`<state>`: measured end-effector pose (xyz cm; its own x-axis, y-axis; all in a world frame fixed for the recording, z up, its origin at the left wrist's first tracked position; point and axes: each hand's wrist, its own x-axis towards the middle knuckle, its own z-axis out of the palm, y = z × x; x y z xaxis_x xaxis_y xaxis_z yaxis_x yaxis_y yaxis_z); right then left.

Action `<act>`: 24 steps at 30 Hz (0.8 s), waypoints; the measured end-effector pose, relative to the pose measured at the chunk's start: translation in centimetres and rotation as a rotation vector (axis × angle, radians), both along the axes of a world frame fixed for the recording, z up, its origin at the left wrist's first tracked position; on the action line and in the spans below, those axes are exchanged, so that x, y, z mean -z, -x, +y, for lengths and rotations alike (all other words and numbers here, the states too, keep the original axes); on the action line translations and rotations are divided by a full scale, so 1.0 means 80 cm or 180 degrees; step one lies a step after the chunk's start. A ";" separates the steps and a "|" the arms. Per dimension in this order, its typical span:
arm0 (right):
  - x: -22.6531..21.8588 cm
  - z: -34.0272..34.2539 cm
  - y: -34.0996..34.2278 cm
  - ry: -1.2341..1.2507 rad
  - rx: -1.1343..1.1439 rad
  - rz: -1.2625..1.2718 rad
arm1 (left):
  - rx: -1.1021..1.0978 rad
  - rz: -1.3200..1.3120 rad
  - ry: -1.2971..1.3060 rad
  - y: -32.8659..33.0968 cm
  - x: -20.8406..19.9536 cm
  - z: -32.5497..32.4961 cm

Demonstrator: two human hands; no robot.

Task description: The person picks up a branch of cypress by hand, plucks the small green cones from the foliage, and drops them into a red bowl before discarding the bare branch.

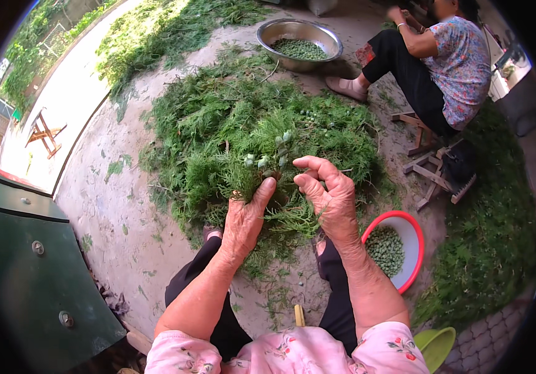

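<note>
Evergreen sprig is sitting pinched in my left hand; my right hand is hovering, fingers parted, apparently empty. Cones are part-filling the red-rimmed bowl; I'm judging much foliage unpicked.

Being held aloft mid-scene as a leafy green sprig, looking feathery and spreading to the left; being gripped toward the near end, bearing several small, rounded, pale blue-green cones toward the far end.
</note>
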<state>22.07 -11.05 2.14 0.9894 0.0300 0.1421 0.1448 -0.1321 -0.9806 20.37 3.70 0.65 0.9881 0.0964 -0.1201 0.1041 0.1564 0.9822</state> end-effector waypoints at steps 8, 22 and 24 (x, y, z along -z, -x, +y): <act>0.003 0.006 0.001 0.0355 -0.0129 -0.0419 | 0.0438 -0.0698 -0.1195 -0.003 0.011 -0.002; 0.009 0.007 0.001 0.0183 -0.0388 -0.0158 | 0.0445 -0.0398 -0.1136 -0.001 -0.002 0.003; 0.008 0.007 0.002 0.0063 -0.0163 -0.0169 | 0.0356 -0.0309 -0.0961 0.002 0.000 0.001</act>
